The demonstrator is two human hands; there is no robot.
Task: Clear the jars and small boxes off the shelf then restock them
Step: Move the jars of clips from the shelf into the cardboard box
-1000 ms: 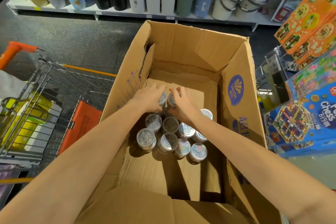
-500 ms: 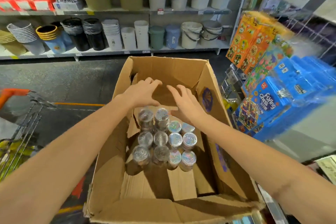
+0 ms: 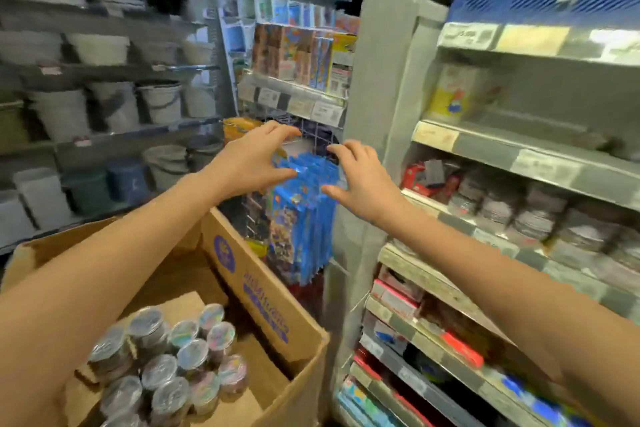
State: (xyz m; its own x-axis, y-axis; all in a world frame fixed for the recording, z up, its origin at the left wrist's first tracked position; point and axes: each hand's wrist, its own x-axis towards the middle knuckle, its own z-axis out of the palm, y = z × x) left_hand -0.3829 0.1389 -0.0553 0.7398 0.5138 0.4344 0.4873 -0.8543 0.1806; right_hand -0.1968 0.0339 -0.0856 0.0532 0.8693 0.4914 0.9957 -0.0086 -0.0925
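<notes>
The left hand [image 3: 249,165] and right hand [image 3: 365,182] have risen off the jars [image 3: 173,357] in the near cardboard box [image 3: 256,274]. Their fingers are spread wide and empty, reaching toward the right shelf [image 3: 502,149], likely for more.

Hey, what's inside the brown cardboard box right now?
A cluster of small round jars with shiny holographic lids stands upright on the floor of the brown cardboard box. The left forearm covers its left side, hiding anything there.

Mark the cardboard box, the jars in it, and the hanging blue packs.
cardboard box [image 3: 242,270]: head view, on its printed right-hand panel.
jars [image 3: 192,354]: head view, on one shiny lid mid-cluster.
blue packs [image 3: 308,218]: head view, on the middle of the hanging bunch.
</notes>
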